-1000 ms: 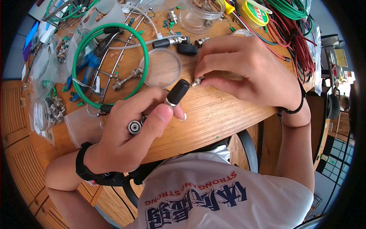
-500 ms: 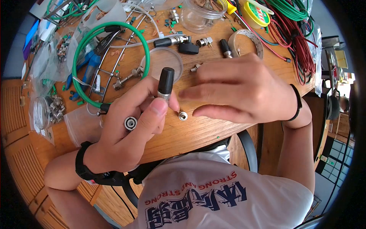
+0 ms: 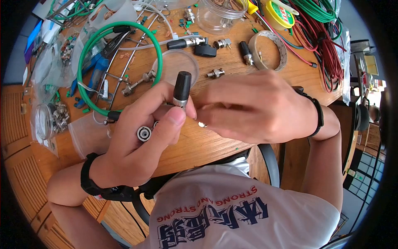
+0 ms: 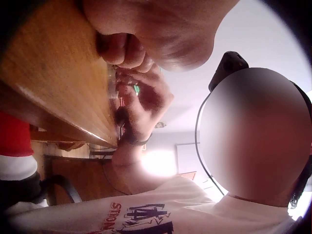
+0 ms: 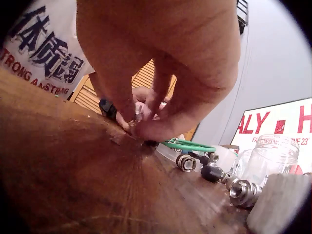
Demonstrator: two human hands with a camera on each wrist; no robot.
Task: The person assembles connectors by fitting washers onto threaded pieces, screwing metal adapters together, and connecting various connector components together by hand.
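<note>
My left hand (image 3: 141, 137) pinches a BNC connector with a black boot (image 3: 182, 86) upright between thumb and fingers. A second connector (image 3: 144, 133) is tucked in the same palm, its round silver end showing. Close to those fingertips, my right hand (image 3: 248, 108) pinches a small silver connector piece (image 3: 202, 124) low over the table; in the right wrist view this metal piece (image 5: 138, 113) shows between the fingertips, mostly hidden by them. Just beyond the right hand lies a silver BNC connector (image 3: 215, 73) on the table (image 3: 215, 145).
Further back are a black-booted connector (image 3: 246, 54), a tape roll (image 3: 269, 66), an angled connector (image 3: 222, 43) and a clear jar (image 3: 219, 25). A looped green cable (image 3: 80, 70), blue-handled pliers (image 3: 97, 74) and plastic bags lie left. Red cables (image 3: 329, 54) are bundled at the right.
The right hand let go of a silver connector beyond it, then came toward the left hand and took up the small silver piece. The left hand turned its black-booted connector more upright.
</note>
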